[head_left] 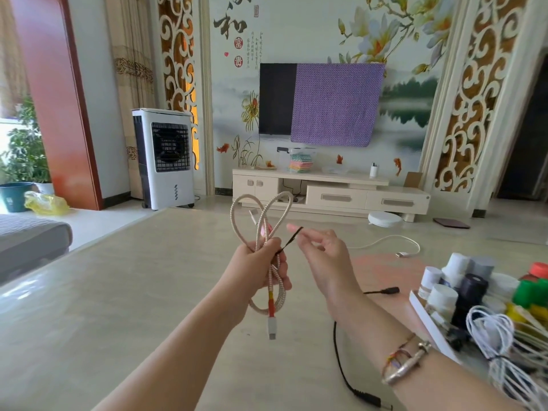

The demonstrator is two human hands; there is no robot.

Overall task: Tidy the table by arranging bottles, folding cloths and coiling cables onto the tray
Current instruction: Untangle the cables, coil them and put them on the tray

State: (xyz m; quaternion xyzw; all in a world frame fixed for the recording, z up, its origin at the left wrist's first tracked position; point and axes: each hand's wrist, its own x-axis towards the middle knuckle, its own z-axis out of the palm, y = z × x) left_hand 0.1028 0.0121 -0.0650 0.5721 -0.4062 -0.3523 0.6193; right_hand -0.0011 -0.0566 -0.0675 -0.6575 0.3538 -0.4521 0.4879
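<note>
Bottles (462,289) and white coil (489,330) already on tray (427,318). Left hand (261,268) gripping braided cable (267,232), right hand (323,250) pinching black tie (292,238) — black cable (341,363), white cable (385,241) left on table.

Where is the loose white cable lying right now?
In the head view, the white cable lies on the table right of centre, beyond the right hand and behind the bottles on the tray.

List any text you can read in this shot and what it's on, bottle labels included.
"和": large black brush character on the wall mural.
"富" and "貴": red seal characters on the same mural.
Small calligraphy columns beside the seals: too small to read.
Bottles on the tray: no label readable.
</note>
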